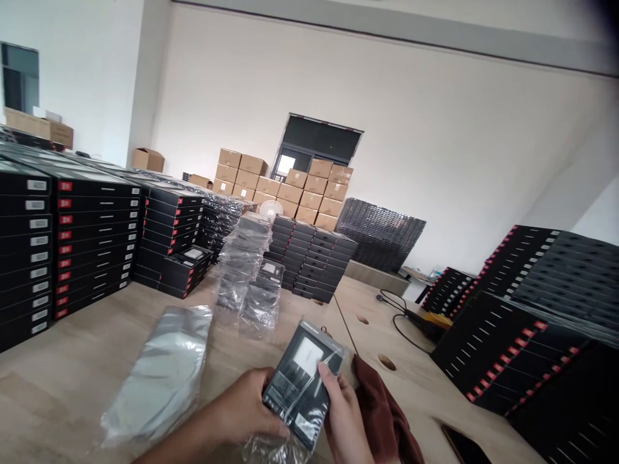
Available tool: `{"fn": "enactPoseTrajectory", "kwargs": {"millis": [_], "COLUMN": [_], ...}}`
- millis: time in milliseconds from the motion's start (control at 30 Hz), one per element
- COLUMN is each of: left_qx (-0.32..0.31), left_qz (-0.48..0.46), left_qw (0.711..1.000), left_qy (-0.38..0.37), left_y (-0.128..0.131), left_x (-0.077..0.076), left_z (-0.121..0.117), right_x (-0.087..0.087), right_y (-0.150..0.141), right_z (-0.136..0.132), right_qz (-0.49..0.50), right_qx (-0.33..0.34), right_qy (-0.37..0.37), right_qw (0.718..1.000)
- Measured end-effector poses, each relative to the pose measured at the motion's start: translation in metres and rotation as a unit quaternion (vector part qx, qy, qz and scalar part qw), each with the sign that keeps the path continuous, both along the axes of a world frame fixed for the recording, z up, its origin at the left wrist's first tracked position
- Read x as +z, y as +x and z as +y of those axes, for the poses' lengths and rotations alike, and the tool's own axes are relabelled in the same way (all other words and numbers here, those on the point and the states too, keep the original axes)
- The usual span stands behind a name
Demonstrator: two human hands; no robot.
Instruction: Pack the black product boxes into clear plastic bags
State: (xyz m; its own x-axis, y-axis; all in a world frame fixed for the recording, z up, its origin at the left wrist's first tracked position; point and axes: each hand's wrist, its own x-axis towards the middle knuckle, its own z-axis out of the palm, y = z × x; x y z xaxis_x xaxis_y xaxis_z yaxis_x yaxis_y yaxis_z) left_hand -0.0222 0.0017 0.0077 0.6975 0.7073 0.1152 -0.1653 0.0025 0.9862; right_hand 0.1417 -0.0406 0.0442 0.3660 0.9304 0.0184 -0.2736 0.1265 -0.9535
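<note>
Between my two hands is a black product box (294, 386) with a white picture on its face, wrapped in clear plastic film and tilted toward me. My left hand (254, 406) grips its lower left edge, where loose film bunches below. The fingers of my right hand (341, 403) close round its right side, the thumb pressing on the front. To the left, a pile of clear plastic bags (162, 374) lies flat on the wooden table (62, 380). Just beyond the box stand stacks of bagged boxes (242, 258) in loose film.
Tall stacks of black boxes (97, 245) line the left, with more stacks (507, 348) at right. A dark red cloth (382, 406) and a phone (464, 444) lie right of my hands. A black cable (403, 316) crosses the table. Brown cartons (294, 193) stand at the back wall.
</note>
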Motion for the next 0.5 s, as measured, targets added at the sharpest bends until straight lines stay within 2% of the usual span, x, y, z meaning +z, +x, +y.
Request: {"fn": "enactPoseTrajectory", "kwargs": {"millis": [100, 200, 300, 400, 500], "left_qx": [0.093, 0.143, 0.16, 0.144, 0.134], "left_qz": [-0.029, -0.06, -0.071, -0.099, -0.091], "left_qw": [0.995, 0.987, 0.983, 0.983, 0.986], "left_qy": [0.028, 0.036, 0.049, 0.065, 0.049], "left_y": [0.001, -0.001, -0.002, -0.005, -0.008], "left_x": [0.004, 0.012, 0.018, 0.02, 0.015], "left_z": [0.002, 0.004, 0.004, 0.004, 0.008], "right_x": [0.004, 0.006, 0.002, 0.001, 0.016], "right_y": [-0.003, -0.008, -0.013, -0.014, -0.009], "right_z": [-0.004, -0.007, -0.006, 0.002, 0.024], "right_qz": [-0.009, -0.06, -0.099, -0.061, -0.011], "right_qx": [0.033, 0.079, 0.089, 0.059, 0.014], "right_qy": [0.002, 0.004, 0.009, 0.005, -0.021], "right_qw": [0.999, 0.995, 0.991, 0.996, 1.0]}}
